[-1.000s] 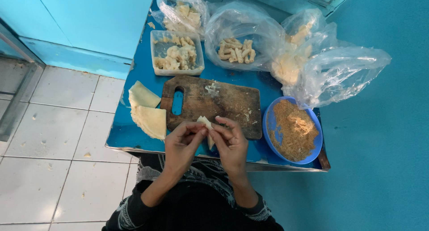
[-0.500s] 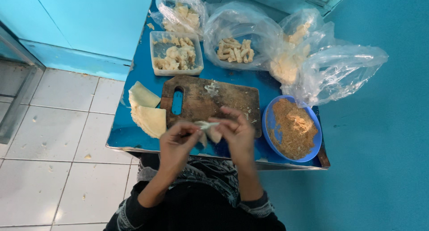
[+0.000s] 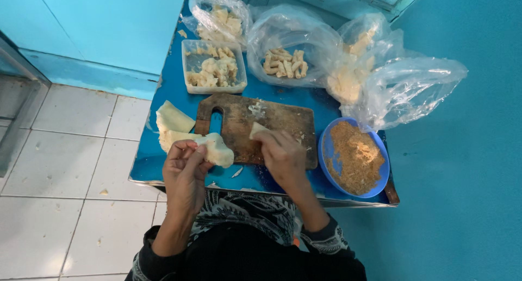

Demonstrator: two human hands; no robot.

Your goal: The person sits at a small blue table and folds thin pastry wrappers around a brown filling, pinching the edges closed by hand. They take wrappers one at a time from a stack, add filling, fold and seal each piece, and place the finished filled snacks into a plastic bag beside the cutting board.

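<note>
My left hand (image 3: pixel 185 169) holds a pale, soft sheet of dough wrapper (image 3: pixel 218 149) over the front left of the blue table (image 3: pixel 168 91). My right hand (image 3: pixel 283 156) rests on the brown wooden cutting board (image 3: pixel 272 123), its fingers pinching a small pale piece (image 3: pixel 256 130) of the same stuff. A little heap of white shreds (image 3: pixel 256 109) lies near the board's far edge. Two more pale sheets (image 3: pixel 173 123) lie stacked on the table left of the board.
A blue bowl of brown crumbs (image 3: pixel 354 158) stands at the front right. Behind the board are a clear tub of pale chunks (image 3: pixel 213 69) and several clear plastic bags (image 3: pixel 288 47) of pale rolled pieces. A tiled floor (image 3: pixel 65 167) lies left, a turquoise wall right.
My hands were together over the board's front edge, both on one pale piece. Now they are apart: the left has gone left with the sheet, the right sits on the board.
</note>
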